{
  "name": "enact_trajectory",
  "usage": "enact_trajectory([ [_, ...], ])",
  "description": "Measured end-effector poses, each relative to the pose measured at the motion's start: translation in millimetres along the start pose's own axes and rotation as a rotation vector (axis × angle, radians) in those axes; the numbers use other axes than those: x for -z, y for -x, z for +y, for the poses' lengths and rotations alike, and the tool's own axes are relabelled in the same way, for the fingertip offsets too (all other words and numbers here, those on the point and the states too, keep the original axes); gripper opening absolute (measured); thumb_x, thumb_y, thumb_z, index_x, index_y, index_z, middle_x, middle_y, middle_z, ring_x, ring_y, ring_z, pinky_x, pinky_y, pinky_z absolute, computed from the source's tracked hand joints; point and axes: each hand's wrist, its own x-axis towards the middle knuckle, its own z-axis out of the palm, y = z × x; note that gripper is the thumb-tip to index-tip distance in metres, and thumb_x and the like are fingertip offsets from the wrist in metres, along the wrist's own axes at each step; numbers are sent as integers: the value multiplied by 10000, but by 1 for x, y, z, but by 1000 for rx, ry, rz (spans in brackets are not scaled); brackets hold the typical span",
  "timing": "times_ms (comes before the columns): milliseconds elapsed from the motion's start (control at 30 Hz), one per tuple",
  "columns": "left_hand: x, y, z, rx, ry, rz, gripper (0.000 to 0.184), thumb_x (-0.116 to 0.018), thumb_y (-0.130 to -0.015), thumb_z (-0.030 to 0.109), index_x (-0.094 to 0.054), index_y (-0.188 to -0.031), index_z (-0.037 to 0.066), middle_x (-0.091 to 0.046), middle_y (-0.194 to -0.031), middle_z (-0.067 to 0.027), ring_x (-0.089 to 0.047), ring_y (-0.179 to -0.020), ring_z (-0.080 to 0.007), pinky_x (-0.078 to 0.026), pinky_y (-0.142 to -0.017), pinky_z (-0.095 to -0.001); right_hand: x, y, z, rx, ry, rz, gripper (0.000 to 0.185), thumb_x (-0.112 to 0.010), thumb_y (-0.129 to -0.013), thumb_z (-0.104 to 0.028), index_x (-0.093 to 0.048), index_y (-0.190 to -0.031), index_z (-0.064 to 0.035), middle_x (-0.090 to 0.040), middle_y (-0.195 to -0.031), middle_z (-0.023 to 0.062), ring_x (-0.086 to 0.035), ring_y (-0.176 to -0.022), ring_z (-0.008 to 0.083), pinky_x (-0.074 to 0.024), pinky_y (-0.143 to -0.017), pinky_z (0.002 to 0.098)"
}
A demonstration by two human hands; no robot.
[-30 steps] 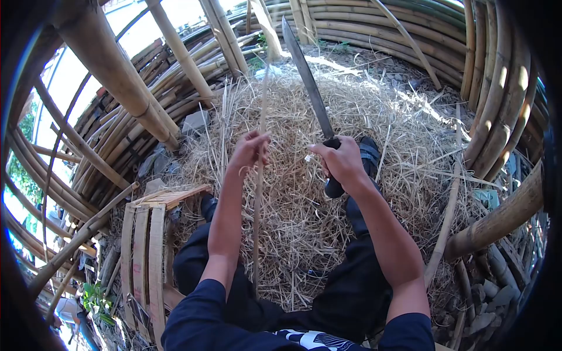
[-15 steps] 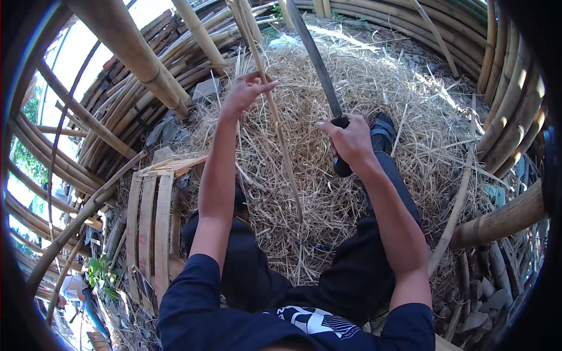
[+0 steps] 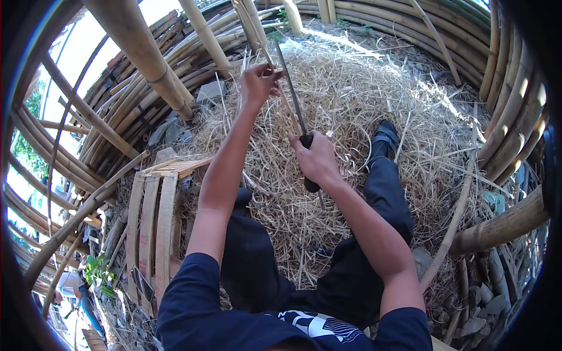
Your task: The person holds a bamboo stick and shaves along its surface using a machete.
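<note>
My left hand (image 3: 256, 88) is closed around a thin bamboo strip (image 3: 286, 104), which slants down in front of me over the straw-like shavings. In my right hand (image 3: 318, 159) is the black handle of a machete, its long dark blade (image 3: 293, 92) pointing up and away. The blade lies along or just beside the strip, edge-on to my view; whether they touch I cannot tell. The strip's lower part runs behind my right hand, with its end showing below.
Dry bamboo shavings (image 3: 345, 96) cover the ground between my legs. A wooden slatted crate (image 3: 150, 219) stands at the left. Bamboo poles (image 3: 155, 64) rise around, and a thick one (image 3: 500, 225) juts in from the right. A person (image 3: 73, 286) is at the far lower left.
My right hand has moved left with the machete, bringing the blade to the strip. My left hand has shifted slightly right, its fingers now closed around the strip.
</note>
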Motion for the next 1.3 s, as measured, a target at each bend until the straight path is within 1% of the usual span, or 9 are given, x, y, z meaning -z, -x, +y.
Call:
enact_trajectory([
  [167, 1, 0, -16, 48, 19, 9, 371, -827, -773, 143, -675, -1026, -82, -703, -797, -102, -664, -609, -133, -608, -463, -289, -5, -7, -4, -53, 11, 34, 436, -651, -906, -362, -608, -917, 71, -677, -839, 254, -675, -805, 387, -511, -748, 450],
  [233, 6, -3, -29, -66, 21, 4, 375, -836, -762, 150, -679, -1011, -83, -700, -777, -104, -668, -597, -138, -604, -453, -290, -10, -16, 5, -70, -43, 36, 427, -650, -906, -353, -618, -926, 73, -682, -854, 252, -677, -803, 383, -513, -751, 449],
  [367, 11, -1, -23, -55, 175, 33, 341, -830, -771, 136, -687, -989, -85, -697, -755, -105, -668, -585, -146, -601, -466, -287, -15, -23, 11, -101, 20, 15, 429, -655, -898, -348, -626, -939, 78, -685, -860, 250, -682, -806, 373, -516, -754, 445],
  [433, 13, -2, -30, -65, 153, 50, 329, -824, -779, 129, -688, -999, -75, -693, -750, -99, -667, -580, -142, -600, -480, -281, -25, -29, 21, -104, 85, 49, 406, -674, -884, -363, -644, -887, 42, -678, -728, 152, -678, -691, 270, -520, -669, 395],
  [567, 10, -1, -26, -111, 142, 73, 335, -831, -777, 153, -697, -1002, -55, -688, -736, -76, -658, -585, -114, -568, -474, -250, -31, -29, 21, -84, 109, 24, 391, -675, -878, -354, -649, -875, 36, -679, -728, 156, -680, -686, 272, -523, -674, 398],
  [667, 10, -1, -20, -103, 129, 63, 344, -838, -774, 168, -701, -1003, -49, -693, -736, -67, -649, -583, -95, -534, -477, -223, -36, -33, 24, -73, 212, -28, 398, -680, -865, -369, -646, -861, 27, -676, -725, 157, -681, -681, 279, -525, -681, 407],
  [733, 12, -5, -18, -127, 88, 90, 357, -840, -774, 172, -701, -1027, -39, -698, -733, -57, -638, -575, -80, -507, -490, -208, -36, -33, 22, -151, 121, -74, 435, -662, -874, -367, -667, -890, 68, -688, -883, 259, -670, -871, 408, -511, -815, 461],
  [1167, 2, -9, -12, -144, 84, 78, 356, -826, -787, 154, -703, -1079, -10, -717, -726, -65, -669, -601, -85, -491, -493, -198, -41, -35, 26, -125, 225, -52, 452, -635, -875, -351, -624, -993, 85, -669, -1016, 289, -655, -975, 422, -509, -853, 476],
  [1300, -9, -7, -39, -143, -73, -6, 289, -847, -763, 217, -748, -914, -8, -732, -757, -78, -674, -604, -107, -512, -518, -239, -49, -39, 58, -226, 179, -138, 464, -632, -867, -354, -622, -1015, 85, -656, -1055, 309, -647, -1009, 430, -504, -889, 475],
])
